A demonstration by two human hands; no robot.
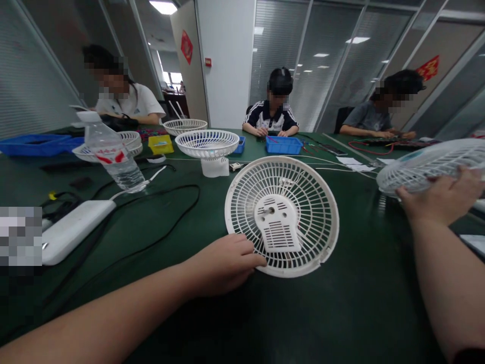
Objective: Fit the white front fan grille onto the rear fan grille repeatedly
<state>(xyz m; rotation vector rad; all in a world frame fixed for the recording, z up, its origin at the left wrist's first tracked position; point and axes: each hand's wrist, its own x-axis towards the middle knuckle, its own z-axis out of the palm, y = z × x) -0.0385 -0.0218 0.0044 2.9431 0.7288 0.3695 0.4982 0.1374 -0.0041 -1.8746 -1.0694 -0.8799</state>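
Observation:
A white rear fan guard (282, 215) lies on the green table (182, 227) in front of me, its slotted motor plate in the middle. My left hand (223, 263) grips its near-left rim, fingers curled over the edge. My right hand (443, 194) reaches to the far right and holds the rim of another white fan guard (428, 164), which is tilted up off the table.
A water bottle (111, 154), a white power strip (71, 230) and black cables (151, 222) sit at the left. More fan guards (207, 143), blue trays (283, 145) and a yellow box (160, 144) lie farther back. Three people sit across the table.

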